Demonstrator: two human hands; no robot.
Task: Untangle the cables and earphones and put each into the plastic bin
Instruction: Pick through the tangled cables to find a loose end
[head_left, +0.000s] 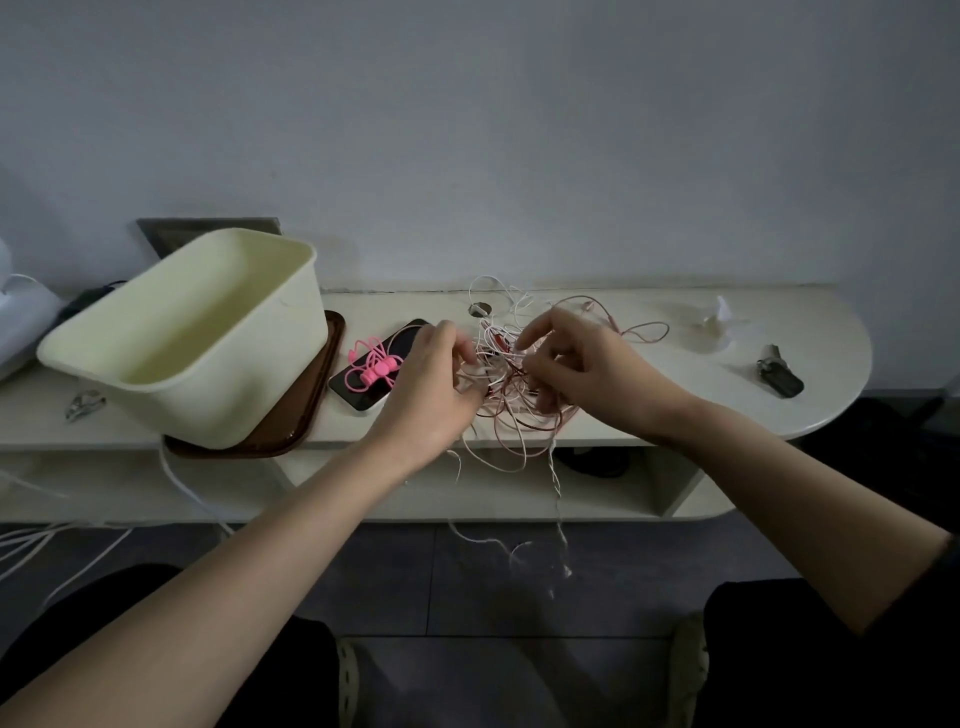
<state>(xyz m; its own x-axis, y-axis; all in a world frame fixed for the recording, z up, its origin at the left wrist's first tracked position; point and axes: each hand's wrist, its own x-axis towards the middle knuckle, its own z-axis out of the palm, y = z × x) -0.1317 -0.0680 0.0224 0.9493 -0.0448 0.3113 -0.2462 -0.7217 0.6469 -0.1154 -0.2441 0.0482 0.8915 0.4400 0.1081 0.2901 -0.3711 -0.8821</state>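
1. The plastic bin (223, 405), cream-coloured, sits at the left on a brown tray (291, 434). No cable shows inside it, so by my judgement nothing has been sorted yet.
2. The pink earphones (371, 364) lie bundled on a phone (363, 400), just right of the bin and apart from the main knot.
3. The left hand (436, 384) has its fingers curled into the left edge of the tangle of cables (514, 410) and is pinching white strands.
4. The tangle, white and reddish wires, lies on the table (675, 415) between both hands. Several loose ends hang over the front edge toward the floor.
5. The right hand (576, 364) grips the tangle's right side with its lower fingers curled and its forefinger raised.
6. A key fob (779, 376) lies well to the right, clear of the work.
7. Risks:
   - Pulling the hands apart could tighten the knot.
   - The hanging ends could drag the mass off the edge.
   - A sweeping strand might catch the pink earphones or shift the phone.
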